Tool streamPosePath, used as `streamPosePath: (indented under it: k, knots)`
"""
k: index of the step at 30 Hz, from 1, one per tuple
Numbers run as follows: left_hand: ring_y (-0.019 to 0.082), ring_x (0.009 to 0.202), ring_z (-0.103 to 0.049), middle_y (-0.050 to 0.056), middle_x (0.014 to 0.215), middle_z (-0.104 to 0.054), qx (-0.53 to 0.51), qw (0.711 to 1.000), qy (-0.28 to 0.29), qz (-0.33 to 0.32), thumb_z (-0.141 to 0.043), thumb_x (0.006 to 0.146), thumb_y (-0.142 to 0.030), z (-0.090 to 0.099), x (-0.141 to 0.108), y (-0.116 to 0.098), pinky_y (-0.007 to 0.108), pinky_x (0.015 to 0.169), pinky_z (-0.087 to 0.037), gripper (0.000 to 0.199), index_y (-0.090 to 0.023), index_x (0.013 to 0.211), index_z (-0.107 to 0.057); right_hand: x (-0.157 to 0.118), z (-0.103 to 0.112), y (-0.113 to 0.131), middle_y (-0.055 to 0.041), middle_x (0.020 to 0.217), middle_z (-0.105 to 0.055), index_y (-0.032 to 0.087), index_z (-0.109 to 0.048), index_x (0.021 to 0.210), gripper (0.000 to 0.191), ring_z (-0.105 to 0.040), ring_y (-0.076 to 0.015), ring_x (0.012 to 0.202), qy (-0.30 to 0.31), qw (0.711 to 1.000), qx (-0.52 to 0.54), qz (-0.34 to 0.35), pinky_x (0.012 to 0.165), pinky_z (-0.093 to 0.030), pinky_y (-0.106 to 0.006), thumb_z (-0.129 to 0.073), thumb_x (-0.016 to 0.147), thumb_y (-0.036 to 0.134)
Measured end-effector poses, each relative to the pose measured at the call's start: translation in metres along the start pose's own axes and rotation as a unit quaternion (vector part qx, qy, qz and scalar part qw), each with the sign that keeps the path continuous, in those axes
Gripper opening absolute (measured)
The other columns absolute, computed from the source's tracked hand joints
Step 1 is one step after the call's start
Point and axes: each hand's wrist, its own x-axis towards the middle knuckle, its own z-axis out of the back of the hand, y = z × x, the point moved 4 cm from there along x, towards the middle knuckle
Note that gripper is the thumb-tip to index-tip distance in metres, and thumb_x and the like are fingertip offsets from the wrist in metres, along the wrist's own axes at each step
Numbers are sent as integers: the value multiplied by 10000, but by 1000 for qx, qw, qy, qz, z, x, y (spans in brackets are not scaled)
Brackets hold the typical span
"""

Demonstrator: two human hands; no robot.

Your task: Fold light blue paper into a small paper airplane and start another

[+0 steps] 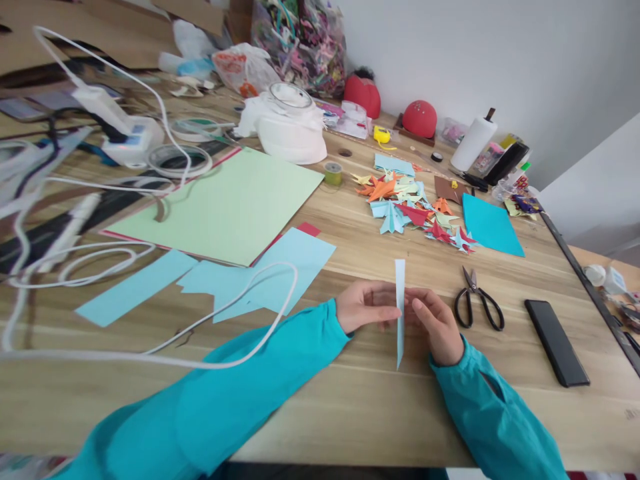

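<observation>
A narrow strip of light blue paper (400, 283) stands nearly upright between my hands, above the front of the table. My left hand (369, 305) pinches it from the left, thumb lying against its edge. From the right, my right hand (436, 321) has its curled fingers and thumb at the strip's far side; the strip partly hides those fingertips. Black-handled scissors (471, 300) lie partly spread to the right of my right hand. Left of my left hand are cut light blue paper pieces (300, 260) and a long light blue strip (137, 287).
A white cable (240, 363) loops across the table by my left sleeve. Behind lie a pale green sheet (225, 207), a heap of folded paper pieces (393, 193) and a bright blue sheet (493, 225). A black phone (557, 343) lies at the right.
</observation>
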Motion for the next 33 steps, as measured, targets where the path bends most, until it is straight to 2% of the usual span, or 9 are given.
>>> streamPosePath:
  k: [3,9,16,25,33]
  knots:
    - [130,659,-606,99,943,-687,16,1000,-2,21,-759,622,-296,-9,-3,8,211,510,-471,586,-149,1162,-585,-2,-1,6,-50,956,-626,215,-567,948,362,-621,-175,780,12,999,0,30,685,-517,-328,-697,693,438]
    - [126,648,-591,99,949,-679,50,998,-10,33,-744,640,-322,-13,-5,10,216,504,-470,599,-163,1192,-574,-3,-4,6,-56,997,-596,241,-495,1004,490,-617,-182,826,11,999,-15,48,748,-511,-369,-767,624,388]
    - [126,634,-584,75,895,-678,52,997,-27,45,-751,630,-330,-12,-6,9,235,512,-475,634,-171,1213,-561,-3,-3,5,-47,955,-613,233,-504,992,445,-625,-184,837,13,999,-7,36,757,-506,-375,-760,646,351]
    - [120,614,-579,67,865,-667,26,999,-23,38,-756,625,-334,-10,-5,10,249,525,-482,558,-161,1136,-612,-1,-2,5,-43,909,-644,218,-522,961,435,-640,-189,819,-6,999,3,32,757,-514,-362,-765,629,360]
    - [145,638,-606,65,802,-680,9,999,-24,37,-750,638,-322,-6,-4,9,257,540,-498,543,-150,1133,-609,0,3,5,-44,905,-651,214,-532,968,417,-637,-193,815,-19,1000,6,19,698,-521,-331,-746,646,369]
